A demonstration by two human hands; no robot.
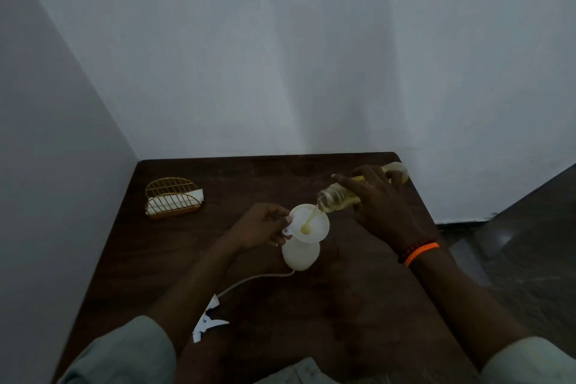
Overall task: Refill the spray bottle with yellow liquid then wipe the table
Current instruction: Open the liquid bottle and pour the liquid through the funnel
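Spray bottle (300, 254), white, stands upright w/o its head near the centre of the dark wooden table (358, 305). A white funnel (310, 223) sits in the bottle neck.

L hand (260, 226): fingers curled, pinching the funnel's tab at its left rim, steadying it.

R hand (377, 196): wrapped round a clear refill bottle (338, 196), fingers over the top, thumb side hidden. Refill bottle is tilted, mouth down-left, just above the funnel's right rim. Yellow liquid (310, 221) runs in a thin stream from the mouth into the funnel and pools at its throat. Bottle base points toward the far right table edge.

Other items:
- Spray head (207, 321), white, lies on its side on the table near the L forearm; its dip tube (255, 279) curves up to the spray bottle base.
- Gold wire napkin holder (173, 201) w/ white napkins, far left, well apart from the work area.
- Orange band and dark bead bracelet (419, 252) on R wrist.

Obstructions: R hand covers the refill bottle's mid body; funnel hides the spray bottle neck. Lighting is dim; fill level inside the spray bottle cannot be told.
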